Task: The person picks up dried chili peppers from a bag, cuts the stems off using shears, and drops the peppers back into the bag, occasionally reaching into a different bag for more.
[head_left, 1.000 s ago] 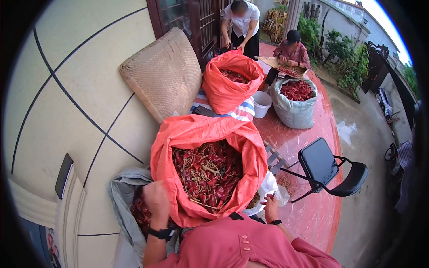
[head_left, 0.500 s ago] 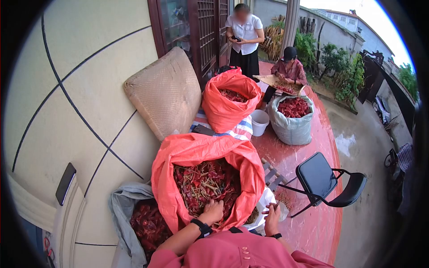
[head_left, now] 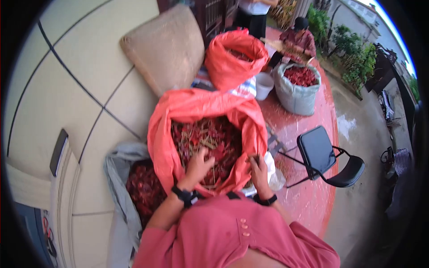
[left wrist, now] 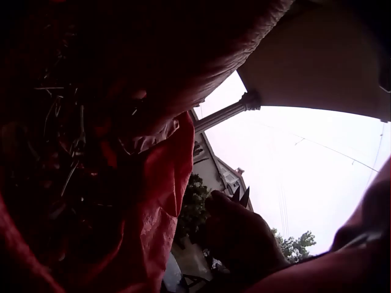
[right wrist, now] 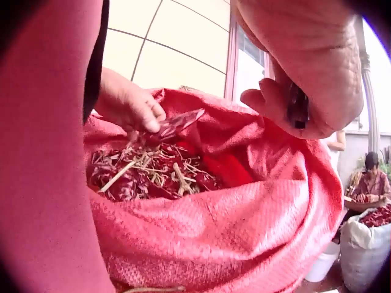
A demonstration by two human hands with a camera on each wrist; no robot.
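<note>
A large red sack stands open in front of the body, filled with dried red chilies and pale stems. Over its contents, the left hand pinches a dark red chili between thumb and fingers, clearest in the right wrist view. At the sack's right rim, the right hand grips a small dark tool; two pointed tips rise above that hand in the left wrist view. A grey sack holding red chilies is at the left, beside the red one.
Behind stand another red sack, a white bucket and a pale sack of chilies. A seated person handles a tray. A folding chair is at the right; a woven mat leans on the wall.
The left hand went from above the grey sack into the red sack, and now pinches a chili. The right hand has moved left to the red sack's rim, still gripping the tool. The head view has tilted.
</note>
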